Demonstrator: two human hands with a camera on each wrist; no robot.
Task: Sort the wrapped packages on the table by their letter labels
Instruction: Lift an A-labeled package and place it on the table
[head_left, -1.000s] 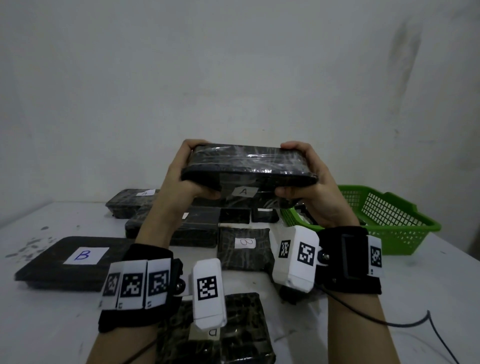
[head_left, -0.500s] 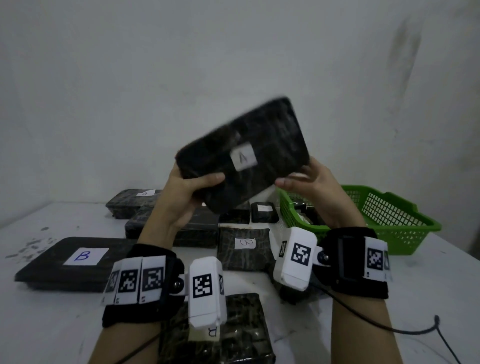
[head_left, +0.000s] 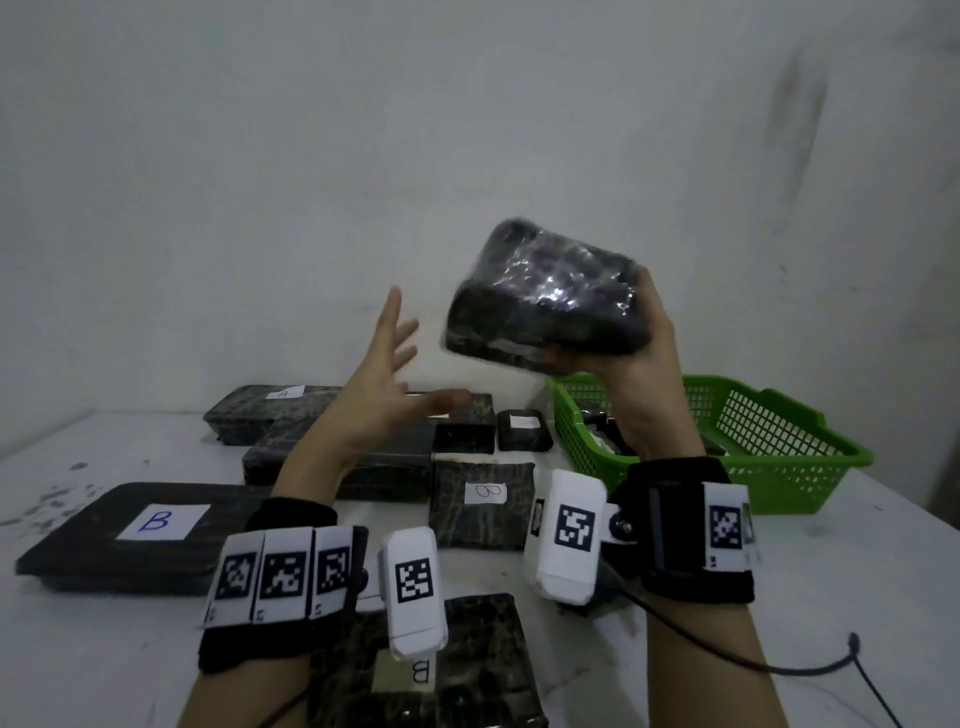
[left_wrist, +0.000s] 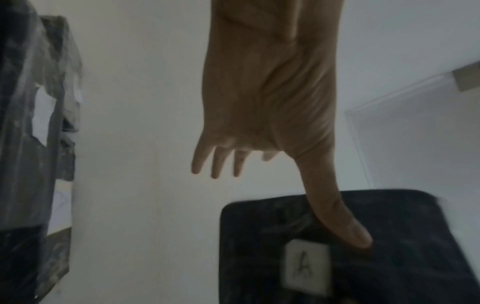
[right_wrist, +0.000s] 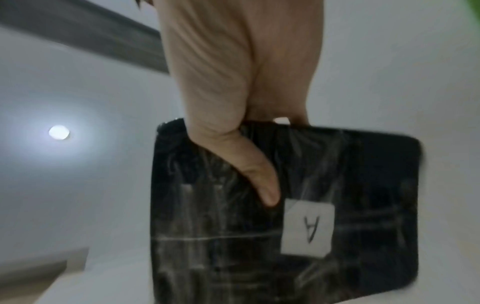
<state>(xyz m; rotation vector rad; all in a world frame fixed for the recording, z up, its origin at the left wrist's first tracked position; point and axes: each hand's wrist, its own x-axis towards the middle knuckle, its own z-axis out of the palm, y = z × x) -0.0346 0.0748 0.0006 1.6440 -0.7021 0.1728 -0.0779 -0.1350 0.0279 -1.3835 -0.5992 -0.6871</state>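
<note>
My right hand (head_left: 631, 343) holds a black plastic-wrapped package (head_left: 545, 301) up in the air at one end, fingers behind it and thumb on its face. Its white label reads A (right_wrist: 307, 230), seen in the right wrist view under the thumb (right_wrist: 259, 181). My left hand (head_left: 384, 384) hovers left of the package with fingers spread, holding nothing. In the left wrist view the same package (left_wrist: 389, 257) sits beyond the outstretched thumb (left_wrist: 335, 211). On the table lie a large B package (head_left: 130, 530), a small B package (head_left: 483, 504), another B package (head_left: 431, 670) and a far A package (head_left: 265, 410).
A green plastic basket (head_left: 753, 441) with items inside stands at the right, just below the raised package. More dark packages (head_left: 363, 462) and two small ones (head_left: 524, 428) crowd the table middle. A black cable (head_left: 779, 665) trails at the near right. A white wall stands close behind.
The left hand has let go of the A package and spread open. The right hand alone has carried the package up and to the right, turning its label away from the head view.
</note>
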